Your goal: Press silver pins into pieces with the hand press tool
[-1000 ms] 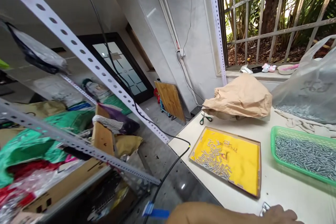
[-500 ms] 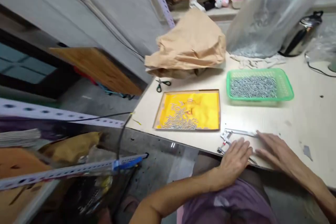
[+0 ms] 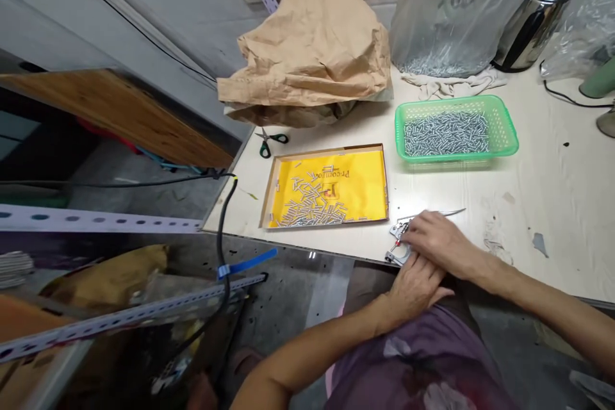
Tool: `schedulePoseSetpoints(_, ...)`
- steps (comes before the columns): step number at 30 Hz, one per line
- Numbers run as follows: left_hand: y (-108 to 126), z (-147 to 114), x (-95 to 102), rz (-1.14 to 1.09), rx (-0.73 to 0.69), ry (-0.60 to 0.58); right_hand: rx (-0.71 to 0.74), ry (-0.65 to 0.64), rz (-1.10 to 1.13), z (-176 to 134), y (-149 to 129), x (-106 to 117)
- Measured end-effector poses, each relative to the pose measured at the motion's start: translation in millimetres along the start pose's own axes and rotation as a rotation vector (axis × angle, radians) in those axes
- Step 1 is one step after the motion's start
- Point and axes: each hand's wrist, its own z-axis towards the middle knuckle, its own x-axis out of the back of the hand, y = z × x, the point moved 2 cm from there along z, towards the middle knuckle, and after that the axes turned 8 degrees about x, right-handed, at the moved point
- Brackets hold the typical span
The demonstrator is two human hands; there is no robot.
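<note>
A silver metal hand tool [image 3: 398,230] with long slim handles and a small red part lies at the table's front edge. Over it bends my right hand [image 3: 441,242], its fingers curled down onto the tool by the red part. My left hand [image 3: 417,283] rests at the edge just below, fingers stretched forward and thumb apart; its fingertips are partly hidden under the right hand. Left of the tool sits a shallow cardboard tray [image 3: 386,182] with a yellow bottom, holding many small metal pins [image 3: 312,205]. Behind is a green plastic basket [image 3: 504,134] of similar pins [image 3: 449,134].
Scissors [image 3: 265,143] lie beyond the tray, near a large brown paper bag [image 3: 317,45]. At the back stand a clear plastic bag [image 3: 446,19] and a steel kettle [image 3: 535,25], with a white cloth [image 3: 451,84] before them. A black cable [image 3: 223,224] hangs by the left corner.
My right hand has moved left from the tool's handle onto its head, over the left fingers. My left hand has shifted slightly down the edge. The view has also tilted.
</note>
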Motion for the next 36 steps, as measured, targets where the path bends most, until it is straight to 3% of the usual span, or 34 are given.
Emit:
schedulePoseSetpoints(5, -4, -1, -7.6, -0.026, -0.031, 0.028, 0.110, -0.263, -0.120, 41, -18, -18)
schedulePoseSetpoints(10, -5, 7, 1.6, -0.059, -0.016, -0.045, 0.172, -0.237, -0.109, 49, -10, -28)
schedulePoseSetpoints(12, -6, 11, 4.4, -0.053, 0.014, -0.078, 0.162, -0.137, -0.042, 47, -11, -27)
schedulePoseSetpoints(15, -9, 22, 8.0, -0.039, 0.086, -0.074, 0.137, 0.178, 0.091, 45, -14, -8)
schedulePoseSetpoints(19, -5, 38, 20.2, -0.061, 0.095, -0.101, 0.155, 0.653, 0.123, 43, -2, 46)
schedulePoseSetpoints(22, -8, 39, 46.3, -0.046, 0.093, 0.014, -0.070, 0.776, -0.093, 42, 36, 89)
schedulePoseSetpoints(25, -41, 28, 81.6, -0.006, 0.206, 0.184, -0.300, 0.751, -0.182, 37, 85, 110)
schedulePoseSetpoints(28, -102, 12, 110.2, 0.197, 0.522, 0.277, -0.348, 0.611, -0.156, 23, 108, 105)
schedulePoseSetpoints(30, -140, 3, 119.2, 0.292, 0.599, 0.233, -0.295, 0.586, -0.159, 7, 96, 92)
schedulePoseSetpoints(32, -165, -3, 121.1, 0.324, 0.577, 0.151, -0.222, 0.560, -0.138, -12, 71, 74)
schedulePoseSetpoints(36, -184, -5, 119.2, 0.347, 0.510, 0.004, -0.234, 0.384, 0.075, -47, 24, 28)
